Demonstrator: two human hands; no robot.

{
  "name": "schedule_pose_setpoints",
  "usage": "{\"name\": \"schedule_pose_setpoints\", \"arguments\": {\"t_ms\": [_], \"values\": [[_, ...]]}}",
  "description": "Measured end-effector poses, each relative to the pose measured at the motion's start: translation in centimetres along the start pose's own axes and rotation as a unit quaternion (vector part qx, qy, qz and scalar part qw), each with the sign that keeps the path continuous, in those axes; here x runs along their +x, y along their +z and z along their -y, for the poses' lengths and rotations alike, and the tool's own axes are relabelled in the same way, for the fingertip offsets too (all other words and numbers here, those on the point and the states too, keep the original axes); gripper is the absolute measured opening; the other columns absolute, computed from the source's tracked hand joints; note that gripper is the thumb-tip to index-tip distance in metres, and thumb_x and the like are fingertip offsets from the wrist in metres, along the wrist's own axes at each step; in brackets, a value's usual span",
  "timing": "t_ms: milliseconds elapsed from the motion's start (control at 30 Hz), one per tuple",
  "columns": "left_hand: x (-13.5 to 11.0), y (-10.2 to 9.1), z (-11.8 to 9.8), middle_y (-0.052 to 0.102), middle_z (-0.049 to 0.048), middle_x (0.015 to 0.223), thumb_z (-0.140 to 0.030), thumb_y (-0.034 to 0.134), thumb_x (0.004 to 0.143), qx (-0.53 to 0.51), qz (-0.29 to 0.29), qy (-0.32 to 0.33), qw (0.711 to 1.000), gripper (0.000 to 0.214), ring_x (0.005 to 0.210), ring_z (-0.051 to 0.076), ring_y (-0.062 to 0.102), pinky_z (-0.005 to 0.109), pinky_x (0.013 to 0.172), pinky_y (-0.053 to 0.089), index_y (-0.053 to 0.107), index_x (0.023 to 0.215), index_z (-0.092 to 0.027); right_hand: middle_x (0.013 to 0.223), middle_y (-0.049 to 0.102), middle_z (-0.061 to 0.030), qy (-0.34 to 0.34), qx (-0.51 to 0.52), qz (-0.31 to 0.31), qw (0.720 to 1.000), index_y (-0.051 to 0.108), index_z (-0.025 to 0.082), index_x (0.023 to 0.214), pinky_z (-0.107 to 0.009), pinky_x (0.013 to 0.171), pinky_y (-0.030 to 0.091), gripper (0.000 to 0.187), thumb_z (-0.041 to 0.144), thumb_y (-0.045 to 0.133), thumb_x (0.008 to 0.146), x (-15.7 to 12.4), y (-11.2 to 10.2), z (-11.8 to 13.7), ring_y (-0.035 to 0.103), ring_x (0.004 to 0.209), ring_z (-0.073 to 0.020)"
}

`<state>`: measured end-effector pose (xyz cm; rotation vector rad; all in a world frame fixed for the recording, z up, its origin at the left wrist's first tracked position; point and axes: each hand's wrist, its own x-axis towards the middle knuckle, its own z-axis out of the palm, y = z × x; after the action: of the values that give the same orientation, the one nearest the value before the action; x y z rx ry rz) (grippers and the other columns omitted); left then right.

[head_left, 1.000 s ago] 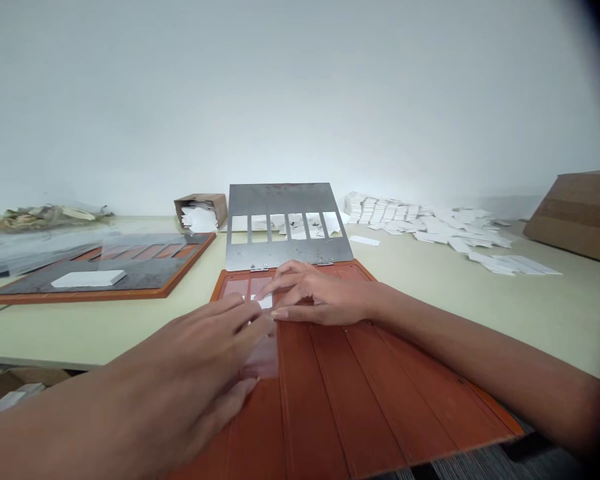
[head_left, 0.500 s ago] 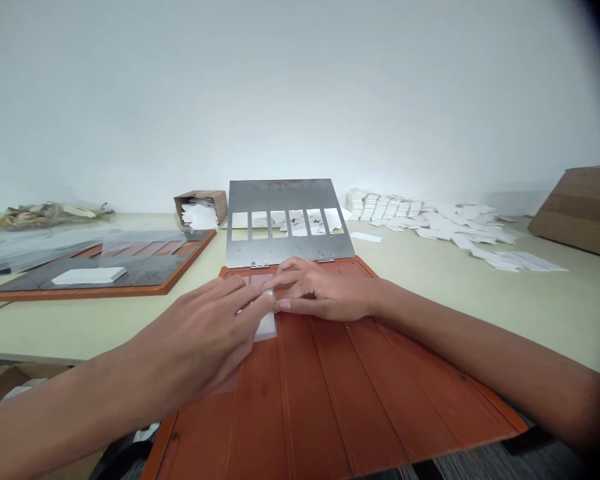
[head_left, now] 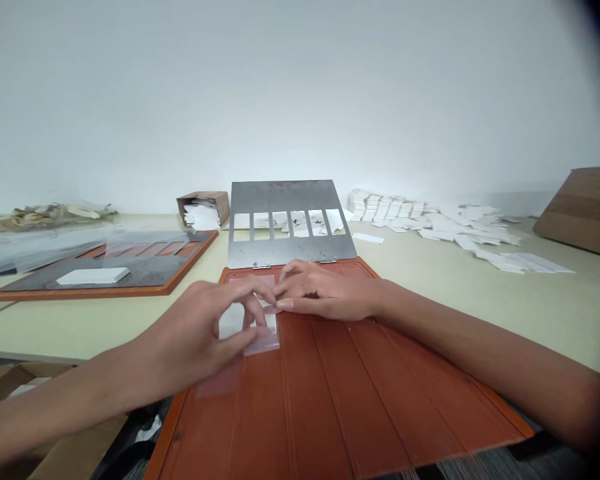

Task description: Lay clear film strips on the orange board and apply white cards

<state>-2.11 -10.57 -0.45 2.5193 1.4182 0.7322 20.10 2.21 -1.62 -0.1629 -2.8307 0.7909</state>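
Observation:
A clear plastic sleeve (head_left: 261,345) with white card showing through it lies near the back left of a reddish-brown grooved board (head_left: 320,387). My left hand (head_left: 225,317) arches over it, index finger bent, with thumb and middle finger closed together at the plastic. From the other side, my right hand (head_left: 325,291) rests on the board with its fingers bent. Its thumb and fingertips come together at the sleeve's right edge, close to my left fingertips. The exact contact there is partly hidden. Hinged to the board's back, a metal plate (head_left: 285,253) with several slots stands raised.
A second board with a metal plate (head_left: 150,277) carries a white card stack (head_left: 94,275) at left. Behind are a small carton of white paper (head_left: 203,215) and scattered white cards (head_left: 460,227). A brown box (head_left: 585,210) stands right; an open carton (head_left: 87,440) sits low left.
My left hand has lifted and opened its arch, its thumb now lower and apart from the index finger, uncovering more of the sleeve. My right hand stays nearly in place.

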Motion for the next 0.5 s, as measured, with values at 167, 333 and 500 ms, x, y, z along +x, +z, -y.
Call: {"name": "schedule_pose_setpoints", "arguments": {"t_ms": [167,333,500], "values": [[-2.5,1.4,-1.7,0.069,0.0001,0.092,-0.020,0.056,0.096,0.064,0.009,0.070,0.995,0.023,0.077,0.015,0.064,0.026,0.072,0.052,0.056,0.118,-0.026,0.142,0.061,-0.0004,0.007,0.001,-0.004,1.000,0.075,0.025,0.111,-0.042,0.116,0.023,0.047,0.055,0.039,0.105,-0.2,0.1,-0.2,0.039,0.132,-0.0241],[-2.9,1.0,-1.7,0.070,0.0024,0.092,-0.015,0.049,0.098,0.131,-0.017,0.125,0.983,0.021,0.080,0.017,0.065,0.029,0.074,0.051,0.060,0.112,-0.025,0.144,0.060,-0.0008,0.016,0.000,-0.005,1.000,0.072,0.027,0.123,-0.045,0.116,0.023,0.049,0.058,0.039,0.104,-0.3,0.1,-0.3,0.038,0.133,-0.0251],[-2.3,0.5,-0.6,0.074,-0.0001,0.091,-0.024,0.060,0.092,0.060,-0.035,0.035,0.997,0.022,0.071,0.014,0.068,0.022,0.059,0.050,0.063,0.113,-0.029,0.131,0.067,-0.0024,0.005,-0.015,-0.001,1.000,0.069,0.025,0.127,-0.044,0.117,0.022,0.050,0.054,0.034,0.106,-0.2,0.0,-0.2,0.042,0.130,-0.0235]]}}
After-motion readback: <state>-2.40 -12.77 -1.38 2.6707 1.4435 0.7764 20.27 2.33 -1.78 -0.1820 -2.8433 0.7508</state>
